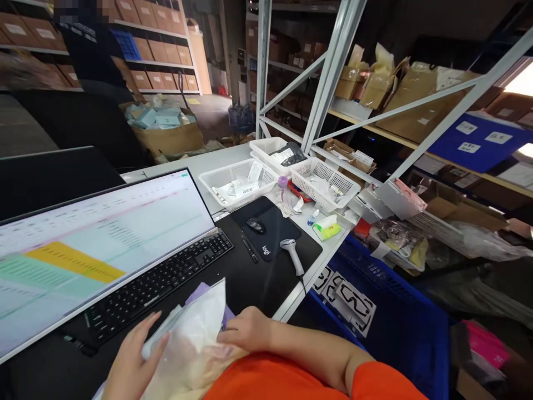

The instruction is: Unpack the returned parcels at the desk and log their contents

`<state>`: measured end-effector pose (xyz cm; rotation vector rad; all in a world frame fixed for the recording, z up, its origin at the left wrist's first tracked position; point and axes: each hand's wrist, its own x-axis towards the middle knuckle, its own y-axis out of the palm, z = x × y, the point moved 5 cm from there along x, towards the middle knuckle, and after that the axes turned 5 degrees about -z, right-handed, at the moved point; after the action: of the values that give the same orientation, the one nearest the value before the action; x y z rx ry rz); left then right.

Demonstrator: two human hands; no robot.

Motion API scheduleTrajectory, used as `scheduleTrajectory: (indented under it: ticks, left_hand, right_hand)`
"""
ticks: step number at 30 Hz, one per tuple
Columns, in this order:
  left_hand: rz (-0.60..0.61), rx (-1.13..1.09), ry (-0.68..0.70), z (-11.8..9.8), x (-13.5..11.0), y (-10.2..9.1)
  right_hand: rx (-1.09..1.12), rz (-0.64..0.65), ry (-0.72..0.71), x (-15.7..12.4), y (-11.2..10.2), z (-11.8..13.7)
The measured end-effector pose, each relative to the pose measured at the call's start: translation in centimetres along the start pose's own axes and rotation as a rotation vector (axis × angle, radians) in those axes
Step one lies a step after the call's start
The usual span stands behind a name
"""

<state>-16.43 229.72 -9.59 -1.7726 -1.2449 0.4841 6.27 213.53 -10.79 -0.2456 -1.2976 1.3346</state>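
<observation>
Head view first: where is the thing being handled?

At the bottom centre of the frame: a translucent white plastic bag [195, 339], close against the orange shirt [275, 378] and in front of the keyboard [166, 278]. Something purple [199, 291] shows behind its upper edge.

And the left hand [135, 355]?

Fingers spread, thumb standing well apart from them, the hand lying along the bag's left side. I see no firm grip there.

The right hand [245, 330]?

Fingers folded in at the bag's right edge. It seems to be pinching the plastic, though the fingertips are partly hidden, so take that as likely rather than certain.

What step would you call this?

Handling the bag between two hands, I judge, with the right one securing the edge and the left steadying the side. The barcode scanner [293, 258] lies untouched on the black desk mat [245, 278], right of centre.

What does the next move call for?

To my mind, a steady right pinch and a left hand ready to close, since thin plastic could slip or fold.
</observation>
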Motion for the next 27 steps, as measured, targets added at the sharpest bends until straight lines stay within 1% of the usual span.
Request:
scheduleTrajectory:
  ticks: [2, 4, 6, 7, 8, 9, 10, 12, 13, 14, 15, 17, 18, 21, 23, 25, 27]
  left_hand:
    - [0.084, -0.112, 0.048, -2.7, 3.6, 0.8]
    - [0.232, -0.19, 0.05, -4.7, 5.9, 2.1]
    - [0.442, -0.233, 0.019, -5.8, 6.8, 3.5]
    - [0.527, -0.241, -0.001, -6.1, 6.8, 4.0]
    - [0.576, -0.238, -0.018, -6.1, 6.6, 4.2]
    - [0.587, -0.227, -0.03, -6.0, 6.3, 4.2]
    - [0.566, -0.208, -0.04, -5.8, 6.0, 3.8]
    - [0.484, -0.146, -0.064, -5.4, 5.1, 2.7]
    - [0.455, -0.115, -0.074, -5.4, 4.5, 2.0]
    - [0.434, -0.093, -0.081, -5.6, 3.7, 1.4]
    - [0.422, -0.079, -0.082, -6.1, 2.8, 0.8]
    - [0.421, -0.063, -0.06, -7.6, 0.9, -0.1]
    - [0.423, -0.049, -0.043, -8.4, 0.1, -0.4]
    - [0.423, 0.036, -0.018, -10.6, -2.1, -1.4]
    - [0.409, 0.071, -0.034, -11.3, -3.1, -2.3]
    - [0.394, 0.076, -0.057, -11.7, -4.1, -3.1]
    - [0.38, 0.079, -0.078, -12.2, -5.4, -3.7]
  right_hand:
    - [-0.011, -0.045, -0.111, 0.7, -1.5, 1.4]
    - [-0.007, -0.075, -0.187, 1.1, -2.7, 2.2]
    - [0.016, -0.09, -0.217, 0.9, -3.6, 2.1]
    - [0.032, -0.091, -0.196, 0.6, -3.8, 1.6]
    - [0.049, -0.085, -0.138, 0.2, -3.9, 0.8]
    - [0.065, -0.076, -0.026, -0.4, -3.8, -0.4]
    - [0.079, -0.069, 0.125, -1.1, -3.8, -1.8]
    - [0.097, -0.066, 0.44, -2.8, -3.6, -4.5]
    - [0.098, -0.072, 0.559, -3.5, -3.6, -5.3]
    - [0.101, -0.087, 0.642, -4.0, -3.7, -5.8]
    - [0.113, -0.106, 0.692, -4.2, -4.0, -6.0]
    - [0.181, -0.125, 0.72, -3.7, -4.7, -5.5]
    - [0.235, -0.121, 0.705, -3.0, -5.3, -5.0]
    - [0.457, -0.046, 0.561, -0.2, -7.3, -2.7]
    - [0.605, 0.006, 0.487, 1.2, -9.0, -1.5]
    - [0.714, 0.067, 0.442, 2.1, -10.4, -0.6]
    - [0.783, 0.144, 0.41, 2.7, -11.1, 0.0]
